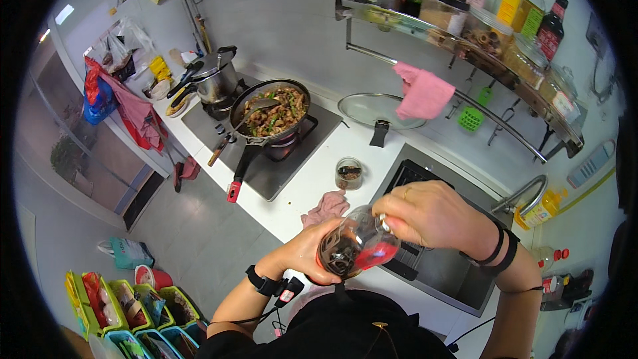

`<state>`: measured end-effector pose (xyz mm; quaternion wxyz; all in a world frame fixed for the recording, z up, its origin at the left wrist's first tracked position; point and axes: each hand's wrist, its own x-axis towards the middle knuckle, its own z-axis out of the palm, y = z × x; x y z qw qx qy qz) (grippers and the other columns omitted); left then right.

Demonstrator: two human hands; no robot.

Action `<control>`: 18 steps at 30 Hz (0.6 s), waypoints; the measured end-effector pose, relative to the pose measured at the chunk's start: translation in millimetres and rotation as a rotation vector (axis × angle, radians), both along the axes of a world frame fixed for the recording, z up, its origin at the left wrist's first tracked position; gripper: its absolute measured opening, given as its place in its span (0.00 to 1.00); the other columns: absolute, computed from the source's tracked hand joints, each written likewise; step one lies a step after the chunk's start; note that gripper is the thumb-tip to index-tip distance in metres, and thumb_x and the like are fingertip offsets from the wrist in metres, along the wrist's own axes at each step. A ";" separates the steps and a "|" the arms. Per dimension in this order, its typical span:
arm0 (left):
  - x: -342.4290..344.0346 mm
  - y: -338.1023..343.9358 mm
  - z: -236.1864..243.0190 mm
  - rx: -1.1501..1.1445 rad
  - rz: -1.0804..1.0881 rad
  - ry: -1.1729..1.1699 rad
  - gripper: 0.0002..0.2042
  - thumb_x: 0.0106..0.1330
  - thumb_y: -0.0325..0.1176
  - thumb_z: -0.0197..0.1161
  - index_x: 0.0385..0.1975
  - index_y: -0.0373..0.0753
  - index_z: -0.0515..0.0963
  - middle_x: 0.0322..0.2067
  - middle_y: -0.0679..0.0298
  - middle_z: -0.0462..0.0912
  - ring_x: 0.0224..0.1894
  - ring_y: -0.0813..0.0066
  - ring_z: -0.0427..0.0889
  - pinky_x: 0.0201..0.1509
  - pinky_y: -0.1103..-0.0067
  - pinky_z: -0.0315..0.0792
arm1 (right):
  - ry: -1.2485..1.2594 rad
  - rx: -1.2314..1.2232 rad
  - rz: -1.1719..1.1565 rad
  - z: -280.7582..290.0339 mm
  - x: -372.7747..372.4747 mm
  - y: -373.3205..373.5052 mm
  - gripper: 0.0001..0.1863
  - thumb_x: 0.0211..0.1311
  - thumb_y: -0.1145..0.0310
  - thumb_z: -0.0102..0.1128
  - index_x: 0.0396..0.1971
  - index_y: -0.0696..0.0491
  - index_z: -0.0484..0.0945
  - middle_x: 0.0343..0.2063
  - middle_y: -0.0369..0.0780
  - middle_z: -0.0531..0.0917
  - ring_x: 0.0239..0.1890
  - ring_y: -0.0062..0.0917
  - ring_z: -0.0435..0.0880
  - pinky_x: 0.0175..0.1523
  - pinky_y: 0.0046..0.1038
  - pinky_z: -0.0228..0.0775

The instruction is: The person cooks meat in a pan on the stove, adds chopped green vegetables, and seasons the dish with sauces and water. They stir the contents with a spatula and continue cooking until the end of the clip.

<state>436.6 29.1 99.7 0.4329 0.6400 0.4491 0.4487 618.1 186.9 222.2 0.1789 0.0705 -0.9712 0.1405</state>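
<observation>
Clear glass bottle (357, 246), glossy, red plastic-looking cap end, gripped between left hand (312, 249) and right hand (432, 213). Metal ring on right finger, shiny. Worktop (312, 186) white, smooth, slightly glossy. Sink (438, 266) at 4 o'clock: brushed steel, matt grey. Frying pan (271, 114) at 11 o'clock: dark metal, handle black and red plastic. Pot (214, 80) polished steel. Pan lid (372, 110) clear glass. Pink cloth (423, 93) at 1 o'clock, soft, matt. Wall shelf (465, 50) chromed metal with glass plate.
</observation>
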 end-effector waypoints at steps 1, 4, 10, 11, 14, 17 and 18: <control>-6.7 -4.2 0.0 -0.047 -0.048 -0.030 0.45 0.33 0.37 0.76 0.55 0.34 0.61 0.43 0.59 0.76 0.44 0.71 0.75 0.51 0.77 0.69 | 0.002 -0.016 0.046 1.0 -1.8 -2.4 0.09 0.52 0.66 0.57 0.31 0.51 0.69 0.17 0.38 0.71 0.20 0.31 0.75 0.23 0.32 0.65; -25.0 -14.4 -3.1 -0.193 -0.211 -0.143 0.44 0.33 0.37 0.76 0.54 0.34 0.61 0.44 0.58 0.75 0.46 0.70 0.75 0.52 0.78 0.67 | -0.115 0.094 0.155 12.0 0.7 -5.3 0.11 0.51 0.67 0.55 0.36 0.49 0.73 0.22 0.38 0.70 0.25 0.27 0.75 0.25 0.28 0.66; -56.6 -37.6 -1.9 -0.286 -0.049 -0.179 0.46 0.31 0.38 0.78 0.55 0.32 0.60 0.46 0.54 0.74 0.50 0.66 0.73 0.56 0.73 0.64 | 0.001 0.031 0.036 44.6 -0.4 11.9 0.19 0.48 0.64 0.61 0.43 0.48 0.76 0.27 0.38 0.72 0.29 0.31 0.73 0.34 0.28 0.67; -67.8 -42.8 5.1 -0.329 0.020 -0.206 0.48 0.34 0.36 0.78 0.57 0.34 0.56 0.47 0.53 0.73 0.52 0.65 0.71 0.57 0.71 0.63 | 0.046 -0.008 -0.025 43.9 -2.2 13.2 0.20 0.47 0.65 0.62 0.43 0.48 0.75 0.27 0.38 0.73 0.30 0.31 0.73 0.34 0.28 0.67; -104.1 -50.0 29.0 -0.113 0.408 -0.099 0.50 0.36 0.37 0.77 0.62 0.37 0.52 0.43 0.56 0.75 0.48 0.68 0.74 0.55 0.73 0.65 | 0.118 -0.090 -0.144 33.4 -4.0 18.8 0.22 0.44 0.66 0.66 0.43 0.49 0.73 0.28 0.38 0.73 0.30 0.32 0.74 0.34 0.29 0.67; -162.1 -52.5 61.7 -0.038 0.785 0.665 0.48 0.32 0.39 0.72 0.61 0.44 0.59 0.33 0.56 0.81 0.37 0.66 0.81 0.42 0.74 0.73 | 0.037 -0.101 -0.154 12.9 7.3 19.5 0.21 0.45 0.65 0.66 0.42 0.50 0.73 0.27 0.38 0.73 0.29 0.33 0.74 0.34 0.29 0.67; -176.8 -49.5 66.4 -0.033 0.862 0.836 0.47 0.31 0.40 0.71 0.61 0.45 0.60 0.33 0.54 0.81 0.36 0.60 0.82 0.40 0.72 0.74 | 0.033 -0.134 -0.185 5.3 12.6 18.6 0.21 0.45 0.66 0.65 0.42 0.51 0.73 0.27 0.38 0.73 0.29 0.33 0.74 0.34 0.29 0.67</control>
